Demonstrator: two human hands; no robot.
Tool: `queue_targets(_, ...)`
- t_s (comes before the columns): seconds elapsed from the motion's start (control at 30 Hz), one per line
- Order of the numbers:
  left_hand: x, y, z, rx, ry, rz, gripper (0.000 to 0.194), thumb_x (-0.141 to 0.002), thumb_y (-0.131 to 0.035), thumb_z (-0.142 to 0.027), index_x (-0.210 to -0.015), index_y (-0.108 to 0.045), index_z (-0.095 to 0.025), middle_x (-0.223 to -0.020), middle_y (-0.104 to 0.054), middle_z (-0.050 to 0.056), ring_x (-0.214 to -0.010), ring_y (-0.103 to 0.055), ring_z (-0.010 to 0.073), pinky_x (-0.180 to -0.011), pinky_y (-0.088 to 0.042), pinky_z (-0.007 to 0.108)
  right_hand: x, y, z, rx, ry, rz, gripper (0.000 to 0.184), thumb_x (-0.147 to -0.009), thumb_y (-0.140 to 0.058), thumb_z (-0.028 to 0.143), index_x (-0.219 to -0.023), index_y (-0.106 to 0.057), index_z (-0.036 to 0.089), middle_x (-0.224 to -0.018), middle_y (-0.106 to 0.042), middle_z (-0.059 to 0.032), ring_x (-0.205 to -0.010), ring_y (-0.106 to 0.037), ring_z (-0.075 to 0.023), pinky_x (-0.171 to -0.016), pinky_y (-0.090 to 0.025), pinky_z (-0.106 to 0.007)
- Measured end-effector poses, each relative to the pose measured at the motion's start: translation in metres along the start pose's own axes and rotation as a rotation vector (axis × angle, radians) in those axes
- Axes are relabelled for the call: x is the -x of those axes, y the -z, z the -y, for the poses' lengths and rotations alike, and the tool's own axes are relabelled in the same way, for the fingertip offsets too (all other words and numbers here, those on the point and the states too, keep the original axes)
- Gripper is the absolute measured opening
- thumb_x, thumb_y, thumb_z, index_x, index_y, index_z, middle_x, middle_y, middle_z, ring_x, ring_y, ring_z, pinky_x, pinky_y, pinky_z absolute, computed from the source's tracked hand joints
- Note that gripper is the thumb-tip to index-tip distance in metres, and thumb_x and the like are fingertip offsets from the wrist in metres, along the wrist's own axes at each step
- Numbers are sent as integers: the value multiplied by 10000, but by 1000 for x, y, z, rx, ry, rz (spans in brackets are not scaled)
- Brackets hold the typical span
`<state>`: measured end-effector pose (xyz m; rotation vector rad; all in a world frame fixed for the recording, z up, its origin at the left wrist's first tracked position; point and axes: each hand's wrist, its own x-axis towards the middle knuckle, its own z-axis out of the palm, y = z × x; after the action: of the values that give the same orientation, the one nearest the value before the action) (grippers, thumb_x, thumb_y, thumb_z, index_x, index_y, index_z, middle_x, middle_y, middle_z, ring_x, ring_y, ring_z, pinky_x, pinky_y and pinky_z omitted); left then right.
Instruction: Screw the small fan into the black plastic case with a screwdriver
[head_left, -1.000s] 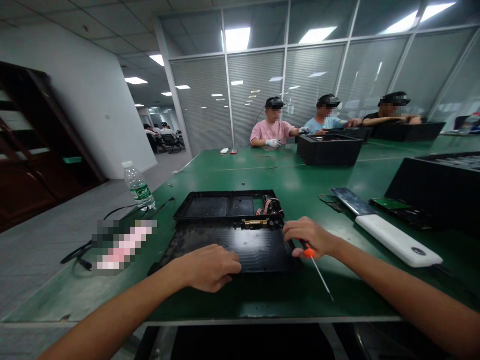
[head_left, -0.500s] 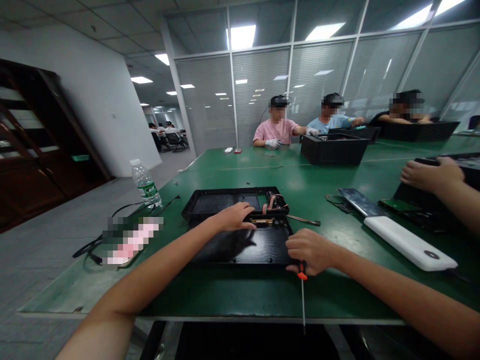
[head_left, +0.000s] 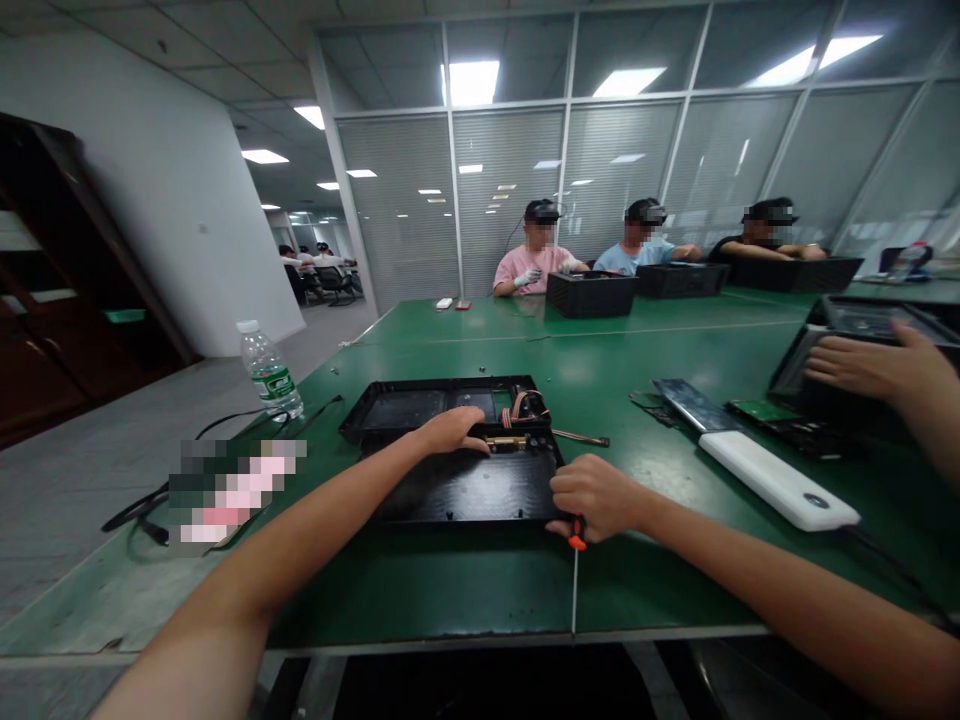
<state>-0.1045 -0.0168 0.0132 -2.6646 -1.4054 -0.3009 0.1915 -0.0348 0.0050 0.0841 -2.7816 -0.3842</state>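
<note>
A black case [head_left: 469,490] lies open on the green table [head_left: 450,590], right in front of the person: its near half is a broad, glossy flat sheet with small pegs, its far half, toward 12 o'clock, a shallow rimmed tray split into sections. Along the seam sits a short brass-coloured rod [head_left: 507,442], and striped ribbon wires [head_left: 517,410] bunch at the case's 1 o'clock, one strand trailing out toward 3 o'clock onto the tabletop. The left hand [head_left: 454,432] reaches across the case to the seam, thumb a little parted from the fingers; whether it grips an edge cannot be told, and its forearm hides much of the case's 9 o'clock side. The right hand [head_left: 589,497], at the case's 4 o'clock corner, is curled closed around a screwdriver [head_left: 577,537] with an orange-and-black handle, its thin metal shaft pointing to 6 o'clock. Small bits of metal [head_left: 482,369] dot the table at 12 o'clock. At 3 o'clock a long, smooth white bar [head_left: 784,485] with rounded corners joins a dark shiny plate. Past it are a green circuit board [head_left: 776,412] and a co-worker's hand [head_left: 862,365] on a black box [head_left: 787,355]. A clear ribbed bottle [head_left: 271,375] leans at 10 o'clock, near a thin black cable [head_left: 135,508].
</note>
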Motion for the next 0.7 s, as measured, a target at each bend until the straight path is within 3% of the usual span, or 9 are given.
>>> queue_targets(0.13, -4, 5, 0, 35, -32, 25, 492, -732, -543, -564, -950, -509, -125, -922, -535, 81, -878, -511, 210, -778, -386, 292, 1, -2, -3, 23, 19, -26, 379, -834, -421, 438, -585, -488, 160, -583, -494, -6, -541, -419, -99, -490, -141, -268)
queue_targets(0.27, -14, 21, -21, -58, -143, -20, 550, -750, -553, -525, -1136, -462, -145, -1101, -481, 120, -998, -465, 231, -863, -355, 328, 3, -3, -8, 39, 67, -67, 429, -821, -419, 523, -599, -479, 161, -591, -481, -3, -545, -419, -98, -491, -152, -263)
queue_targets(0.37, -27, 28, -47, -137, -258, 17, 408, -805, -545, -384, -1152, -486, -178, -1109, -486, 108, -990, -463, 224, -865, -352, 329, 5, -1, -12, 18, 67, -112, 461, -785, -438, 580, -582, -462, 166, -573, -454, 6, -543, -411, -99, -492, -162, -264)
queue_targets(0.47, -40, 31, -61, -175, -328, 116, 249, -776, -568, -229, -1015, -583, -162, -994, -544, 93, -928, -487, 218, -838, -368, 318, 9, 2, -15, -15, 18, -160, 447, -789, -448, 560, -578, -465, 166, -565, -449, 7, -543, -407, -100, -497, -177, -265)
queue_targets(0.57, -43, 37, -55, -114, -279, 143, 182, -739, -551, -148, -905, -626, -157, -938, -574, 75, -886, -513, 196, -816, -386, 288, 14, 5, -21, -51, -31, -189, 421, -801, -455, 515, -568, -465, 164, -552, -449, 9, -537, -399, -98, -503, -190, -258)
queue_targets(0.7, -36, 49, -40, 40, -155, 129, 296, -729, -443, -38, -907, -641, -166, -869, -598, 34, -807, -539, 140, -779, -400, 240, 20, 2, -29, -114, -110, -205, 376, -806, -473, 461, -576, -477, 163, -547, -459, 13, -532, -396, -91, -505, -208, -240)
